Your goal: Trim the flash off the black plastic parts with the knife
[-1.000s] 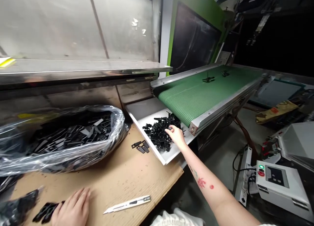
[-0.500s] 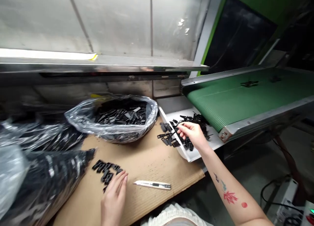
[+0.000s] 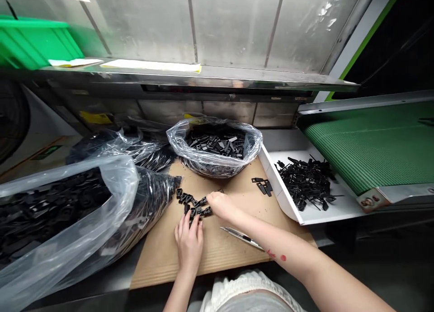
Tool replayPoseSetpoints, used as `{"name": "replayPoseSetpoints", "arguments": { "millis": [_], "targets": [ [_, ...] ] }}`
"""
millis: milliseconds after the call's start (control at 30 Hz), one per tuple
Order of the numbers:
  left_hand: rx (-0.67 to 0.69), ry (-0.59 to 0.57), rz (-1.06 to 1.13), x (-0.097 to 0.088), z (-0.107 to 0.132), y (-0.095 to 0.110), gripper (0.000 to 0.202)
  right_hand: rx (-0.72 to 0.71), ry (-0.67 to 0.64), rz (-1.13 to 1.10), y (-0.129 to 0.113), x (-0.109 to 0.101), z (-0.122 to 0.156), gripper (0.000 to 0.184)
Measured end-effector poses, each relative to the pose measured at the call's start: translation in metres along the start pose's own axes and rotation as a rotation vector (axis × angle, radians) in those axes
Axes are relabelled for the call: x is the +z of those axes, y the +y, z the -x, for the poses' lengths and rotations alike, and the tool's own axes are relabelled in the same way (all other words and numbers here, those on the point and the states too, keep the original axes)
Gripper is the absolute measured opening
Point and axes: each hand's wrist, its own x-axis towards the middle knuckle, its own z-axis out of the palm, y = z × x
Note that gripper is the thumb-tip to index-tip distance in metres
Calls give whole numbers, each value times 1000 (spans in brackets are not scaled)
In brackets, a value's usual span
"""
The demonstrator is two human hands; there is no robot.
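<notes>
A small cluster of black plastic parts (image 3: 190, 201) lies on the brown cardboard sheet (image 3: 233, 253) in front of me. My left hand (image 3: 188, 239) rests flat on the cardboard with fingers stretched onto the near edge of that cluster. My right hand (image 3: 220, 205) reaches in from the right, fingers curled in a pinch at the cluster's right end; what it grips is too small to name. A white tray (image 3: 288, 199) to the right holds a tangled heap of black parts (image 3: 308, 181).
A utility knife (image 3: 241, 237) lies on the cardboard under my right forearm. An open plastic bag of black parts (image 3: 215, 147) stands behind the cluster; larger bags (image 3: 68, 203) fill the left. A green conveyor belt (image 3: 373, 144) ends over the tray. A few loose parts (image 3: 262, 185) lie beside the tray.
My right hand left the tray and came left to the cluster on the cardboard. My left hand stays by the cluster. The view swung left, showing more bags and a green bin.
</notes>
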Motion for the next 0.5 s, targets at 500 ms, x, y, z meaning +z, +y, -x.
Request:
{"name": "replayPoseSetpoints", "arguments": {
  "millis": [500],
  "targets": [
    [110, 1, 60, 6, -12, -1, 32, 578, 507, -756, 120, -45, 48, 28]
  ]
}}
